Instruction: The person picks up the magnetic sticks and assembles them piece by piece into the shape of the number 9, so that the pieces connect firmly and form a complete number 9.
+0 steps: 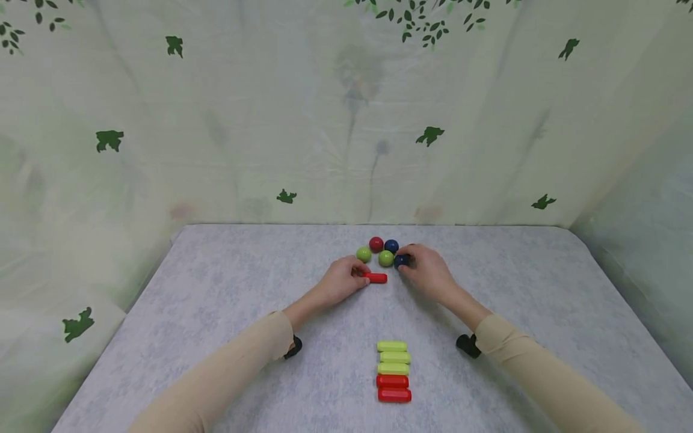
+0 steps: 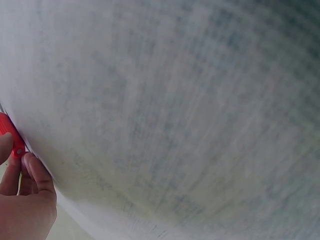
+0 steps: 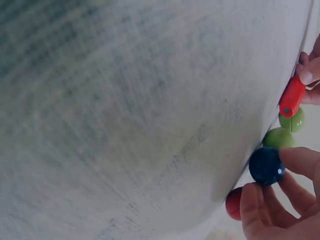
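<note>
My left hand pinches one end of a short red rod, which lies crosswise close over the table. In the left wrist view the red rod shows a small round mark on its end, between thumb and fingers. To the right, my right hand has thumb and fingertips round a dark blue ball. The right wrist view shows this blue ball between thumb and fingers. Beside it sit a second blue ball, a red ball and two green balls, one left, one right.
Nearer to me, three yellow-green rods and two red rods lie stacked in a column on the pale cloth-covered table. A printed curtain hangs behind the far edge.
</note>
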### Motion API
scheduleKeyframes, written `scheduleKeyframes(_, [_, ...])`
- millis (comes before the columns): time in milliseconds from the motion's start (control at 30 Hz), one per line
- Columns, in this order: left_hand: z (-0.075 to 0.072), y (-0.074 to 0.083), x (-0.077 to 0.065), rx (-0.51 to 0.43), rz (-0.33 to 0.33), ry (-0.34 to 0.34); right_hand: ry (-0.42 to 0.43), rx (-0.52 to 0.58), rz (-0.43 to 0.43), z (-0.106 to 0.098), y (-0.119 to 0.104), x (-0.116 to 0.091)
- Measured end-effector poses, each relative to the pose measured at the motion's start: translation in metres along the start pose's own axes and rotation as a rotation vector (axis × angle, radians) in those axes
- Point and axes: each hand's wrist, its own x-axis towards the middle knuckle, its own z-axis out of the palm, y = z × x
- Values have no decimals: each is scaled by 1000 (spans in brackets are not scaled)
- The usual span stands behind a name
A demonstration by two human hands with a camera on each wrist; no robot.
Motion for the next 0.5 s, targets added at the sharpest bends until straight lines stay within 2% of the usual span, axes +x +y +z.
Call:
scheduleKeyframes(233, [1, 0, 0, -3, -2, 9, -64, -23, 19, 2, -1, -2])
scheduleKeyframes(500, [2, 0, 1, 3, 8, 11, -91, 13, 23, 2, -1, -2])
